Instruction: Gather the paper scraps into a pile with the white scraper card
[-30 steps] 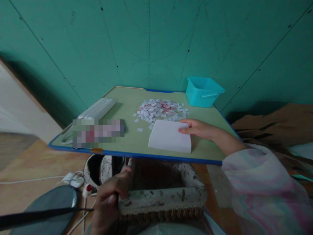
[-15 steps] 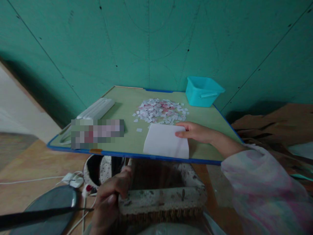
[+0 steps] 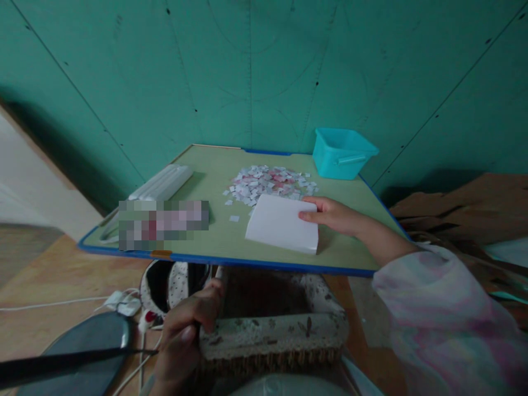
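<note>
Right grip (image 3: pixel 335 215) on white sheet (image 3: pixel 280 224) before paper scraps (image 3: pixel 262 182), turquoise bin (image 3: pixel 337 162) beyond

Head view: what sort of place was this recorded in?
Probably an indoor workroom or makeshift work corner, perhaps unfinished: a bare green wall with seams and dark dots, a table set against it, and what looks like brown cardboard heaped at the right.

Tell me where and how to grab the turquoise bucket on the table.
I'd take the turquoise bucket by its near rim, coming from the near side and above, fingers inside and thumb outside. It stands upright, its top is open, and the green wall rises behind it. The right hand is nearer, but holds the white sheet.
</note>
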Available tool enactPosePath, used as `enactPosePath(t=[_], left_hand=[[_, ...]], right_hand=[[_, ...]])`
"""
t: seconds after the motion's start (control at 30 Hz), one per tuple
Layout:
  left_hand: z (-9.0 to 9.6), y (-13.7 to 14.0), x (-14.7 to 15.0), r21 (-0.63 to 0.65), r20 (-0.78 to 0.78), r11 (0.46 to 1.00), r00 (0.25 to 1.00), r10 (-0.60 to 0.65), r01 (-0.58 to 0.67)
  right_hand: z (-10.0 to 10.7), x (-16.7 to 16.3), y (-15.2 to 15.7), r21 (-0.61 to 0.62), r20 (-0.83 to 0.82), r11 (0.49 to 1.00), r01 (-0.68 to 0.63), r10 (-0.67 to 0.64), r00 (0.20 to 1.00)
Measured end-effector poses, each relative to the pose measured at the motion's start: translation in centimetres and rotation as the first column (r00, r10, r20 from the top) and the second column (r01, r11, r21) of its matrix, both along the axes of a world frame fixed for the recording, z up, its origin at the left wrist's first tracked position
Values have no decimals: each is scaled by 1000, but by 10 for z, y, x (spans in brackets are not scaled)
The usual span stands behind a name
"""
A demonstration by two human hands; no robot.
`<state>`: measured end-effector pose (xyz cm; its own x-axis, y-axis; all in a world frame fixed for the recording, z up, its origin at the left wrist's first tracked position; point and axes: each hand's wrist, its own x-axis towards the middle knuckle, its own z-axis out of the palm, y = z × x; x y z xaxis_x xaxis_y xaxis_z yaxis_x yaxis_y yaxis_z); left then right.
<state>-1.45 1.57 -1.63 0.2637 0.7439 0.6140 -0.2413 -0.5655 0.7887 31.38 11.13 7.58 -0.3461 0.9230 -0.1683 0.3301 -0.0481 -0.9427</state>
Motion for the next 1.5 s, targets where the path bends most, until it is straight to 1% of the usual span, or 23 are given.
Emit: enactPosePath(t=[0.07, 0.2, 0.3, 0.4, 0.5, 0.63, 0.7, 0.83, 1.03, 1.2, 1.4, 1.5], left_hand=[[0, 0, 1, -4, 14, 1000, 1000, 8, -8], [-2, -1, 1, -10, 30, 1000, 1000, -8, 8], [-2, -1, 1, 8, 34, 1000, 999, -29, 29], [0, -1, 2, 11, 38, 1000, 999, -21, 21], [0, -1, 3, -12, 41, 1000, 999, 20, -20], [-2, -1, 2, -10, 25, 999, 999, 31, -31], [-3, -1, 1, -3, 17, 1000, 1000, 25, -25], [-3, 0, 0, 17, 20, 999, 999, 27, -27], [-3, -1, 3, -4, 34, 1000, 999, 19, -19], [-1, -1, 3, 4, 40, 1000, 999, 16, -16], [-2, 1, 4, 13, 48, 1000, 999, -18, 18], [-2, 0, 4, 9, 36, 1000, 999, 0, 0]], right_hand=[[1, -2, -1, -16, 25, 999, -46, 46, 999], [3, -8, -6, -45, 0, 986, -158, 158, 987], [4, -8, -6, -48, -1, 981, -188, 188, 982], [3, -4, -5, -43, -12, 976, -213, 213, 977], [3, -1, -5, -25, -38, 980, -197, 196, 980], [3, 0, -4, 17, -5, 994, -107, 107, 994], [4, -1, -5, 4, 8, 993, -121, 121, 993], [6, -2, -7, -52, -26, 982, -180, 179, 984], [5, 0, -6, -41, -35, 995, -86, 84, 996], [7, -2, -7, -89, -76, 988, -128, 122, 990], [11, -2, -9, -87, -94, 992, -92, 83, 992], [12, -2, -10, -92, -74, 986, -137, 130, 989]])
